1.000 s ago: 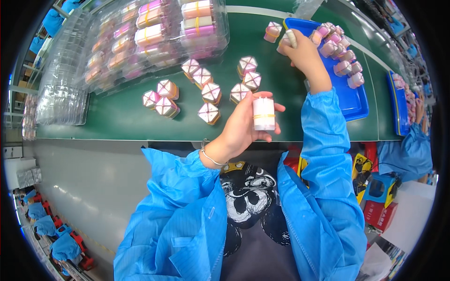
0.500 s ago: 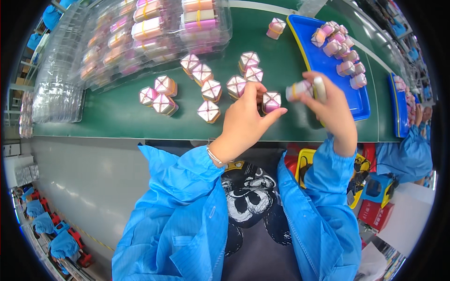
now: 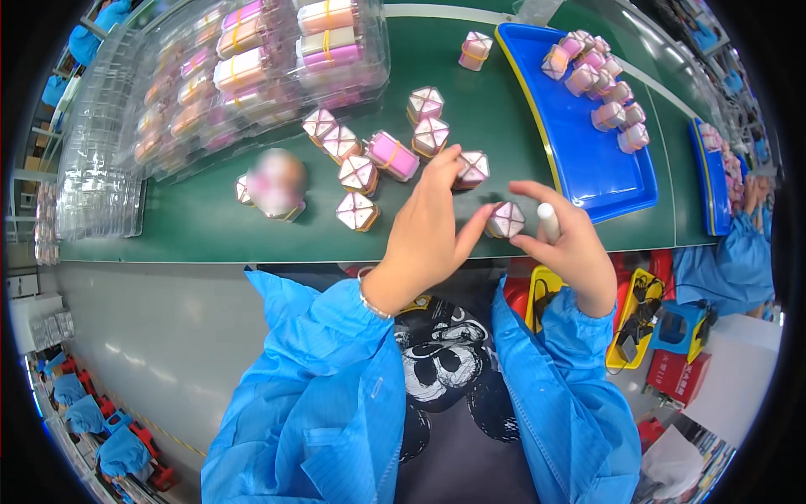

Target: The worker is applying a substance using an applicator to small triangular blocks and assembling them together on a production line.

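Observation:
My left hand (image 3: 424,223) has its fingers stretched out. Its thumb is at a banded bundle (image 3: 505,220) with a white, X-marked end, near the table's front edge. On the other side of that bundle, my right hand (image 3: 573,248) curls with a white pen-like stick (image 3: 548,223) in its grip; its thumb is close to the bundle. Another upright bundle (image 3: 472,170) stands beside my left fingertips. One pink bundle (image 3: 392,155) with a yellow band lies on its side. Several more stand around it, such as the nearest bundle (image 3: 357,212).
A blue tray (image 3: 579,181) with a yellow edge holds several bundles at the right. Clear plastic trays (image 3: 369,80) of banded pieces are stacked at the back left. A lone bundle (image 3: 475,52) stands near the tray. A blurred patch covers a left cluster. A co-worker's sleeve (image 3: 739,256) shows far right.
The bundle that my right hand carried now stands between my two hands. My left thumb has come to it. One middle bundle has tipped from upright onto its side. The view has shifted slightly.

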